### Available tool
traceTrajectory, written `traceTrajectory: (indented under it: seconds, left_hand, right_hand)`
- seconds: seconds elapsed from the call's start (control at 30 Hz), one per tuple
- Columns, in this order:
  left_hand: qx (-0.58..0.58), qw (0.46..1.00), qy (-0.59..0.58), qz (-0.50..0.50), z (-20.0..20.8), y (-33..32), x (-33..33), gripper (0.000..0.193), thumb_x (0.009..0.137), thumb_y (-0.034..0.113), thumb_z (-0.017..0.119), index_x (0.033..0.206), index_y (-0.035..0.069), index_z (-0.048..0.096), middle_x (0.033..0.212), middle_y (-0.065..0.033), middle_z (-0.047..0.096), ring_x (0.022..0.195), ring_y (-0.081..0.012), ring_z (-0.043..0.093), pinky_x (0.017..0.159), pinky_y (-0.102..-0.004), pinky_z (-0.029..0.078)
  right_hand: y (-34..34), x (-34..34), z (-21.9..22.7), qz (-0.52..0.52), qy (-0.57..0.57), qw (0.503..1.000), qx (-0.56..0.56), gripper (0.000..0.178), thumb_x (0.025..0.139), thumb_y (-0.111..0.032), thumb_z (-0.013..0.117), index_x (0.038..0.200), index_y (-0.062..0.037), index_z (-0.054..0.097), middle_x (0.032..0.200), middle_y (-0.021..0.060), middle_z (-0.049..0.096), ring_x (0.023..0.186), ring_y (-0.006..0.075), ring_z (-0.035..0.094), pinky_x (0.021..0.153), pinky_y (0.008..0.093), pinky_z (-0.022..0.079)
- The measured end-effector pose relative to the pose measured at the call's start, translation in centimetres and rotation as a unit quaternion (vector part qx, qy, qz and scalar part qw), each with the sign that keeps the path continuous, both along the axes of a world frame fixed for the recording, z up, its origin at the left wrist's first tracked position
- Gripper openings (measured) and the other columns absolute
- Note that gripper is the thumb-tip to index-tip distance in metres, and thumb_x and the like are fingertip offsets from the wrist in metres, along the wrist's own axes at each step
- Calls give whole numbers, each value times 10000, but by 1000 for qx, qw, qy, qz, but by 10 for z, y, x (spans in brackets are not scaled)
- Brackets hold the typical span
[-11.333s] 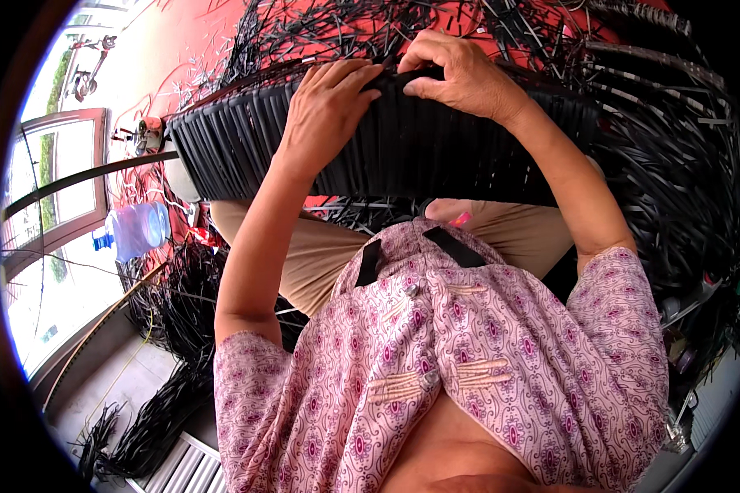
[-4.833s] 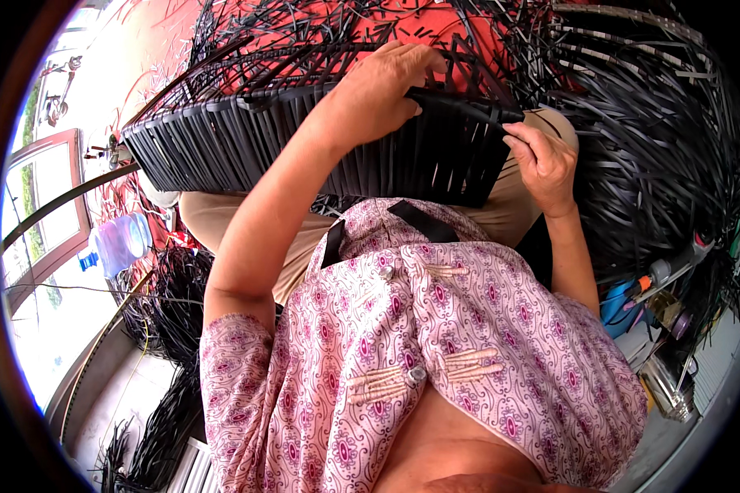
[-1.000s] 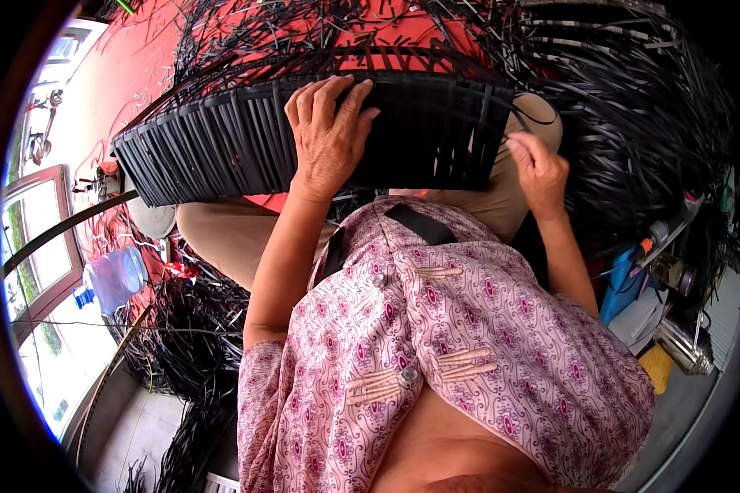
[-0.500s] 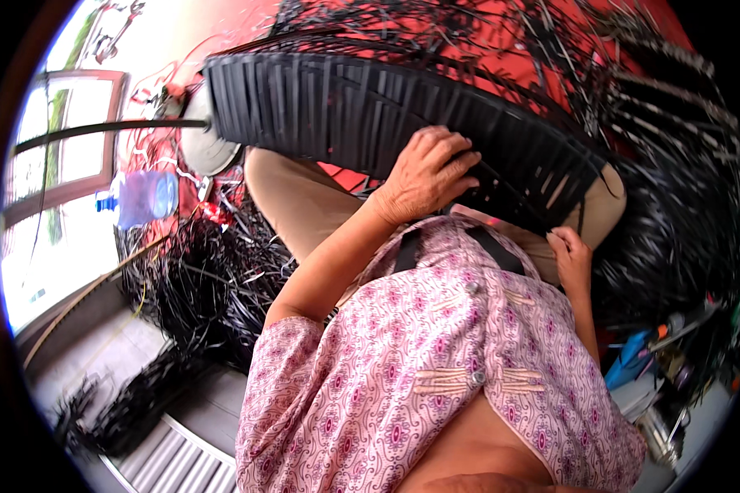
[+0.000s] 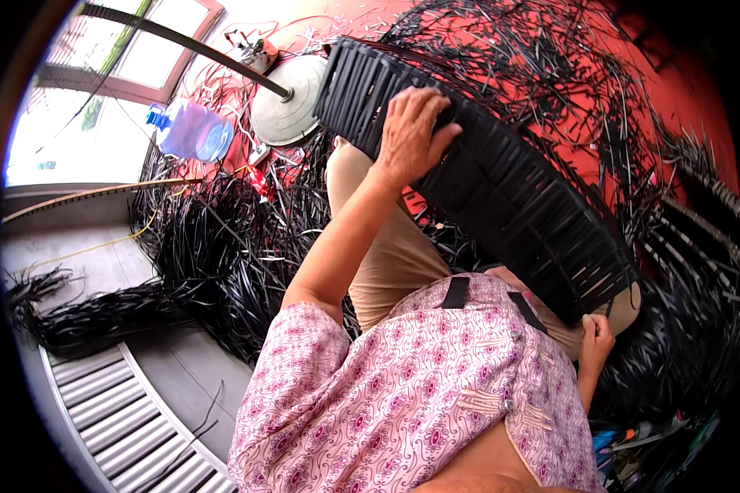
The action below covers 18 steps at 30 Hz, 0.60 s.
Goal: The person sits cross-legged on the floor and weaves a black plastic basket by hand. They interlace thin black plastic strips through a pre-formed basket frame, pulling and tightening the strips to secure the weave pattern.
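A long black panel of woven flat strips [image 5: 510,181] lies slantwise across my lap, its far end toward the upper left and its near end by my right knee. My left hand [image 5: 411,135] rests on its upper part, fingers slightly bent and thumb spread away from them. At the panel's near corner my right hand [image 5: 596,338] is closed, thumb against curled fingers, around a thin black strip that runs up to the edge. Most of that strip is hidden inside the fist.
Loose black strips [image 5: 543,57] cover the red floor beyond the panel, and a large heap [image 5: 222,263] lies at left. A round grey base with a pole [image 5: 292,107] and a clear blue water jug [image 5: 196,131] stand at upper left. A slatted metal rack [image 5: 115,411] lies at lower left.
The view has swung, so the panel now slants more steeply. My left hand has shifted toward the panel's far end, its thumb spread wider. My right hand remains at the near corner.
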<state>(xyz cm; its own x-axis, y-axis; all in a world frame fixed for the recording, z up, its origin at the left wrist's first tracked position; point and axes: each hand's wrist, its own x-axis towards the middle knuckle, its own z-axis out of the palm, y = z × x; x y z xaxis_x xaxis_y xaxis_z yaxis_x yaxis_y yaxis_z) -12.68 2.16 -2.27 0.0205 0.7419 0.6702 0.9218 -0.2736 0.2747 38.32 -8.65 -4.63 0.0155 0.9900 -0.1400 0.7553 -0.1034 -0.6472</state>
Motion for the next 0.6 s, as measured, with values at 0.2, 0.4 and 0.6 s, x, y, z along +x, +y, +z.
traceTrajectory:
  seconds: [0.2,0.4,0.6]
  left_hand:
    - [-44,999,15,16,-18,-17,-35,399,865,288,728,1152,36,613,1168,-150,598,1132,-354,551,1000,-440,425]
    - [-49,997,16,49,-13,-15,-68,355,889,252,702,1169,48,622,1220,-124,606,1154,-321,563,1005,-426,418]
    - [-52,993,34,102,-25,-12,-91,518,916,285,674,1351,42,533,1409,-152,513,1301,-328,489,1088,-423,367]
  right_hand:
    - [-3,-3,0,-11,-8,1000,-3,193,930,-157,664,844,10,617,624,45,536,566,119,498,553,305,414]
    - [3,7,-8,7,-13,999,-30,219,938,-177,649,833,10,606,615,65,536,552,156,504,558,328,419]
    - [3,7,-9,1,-17,999,-36,245,941,-205,644,835,12,607,597,58,530,537,144,502,541,326,413]
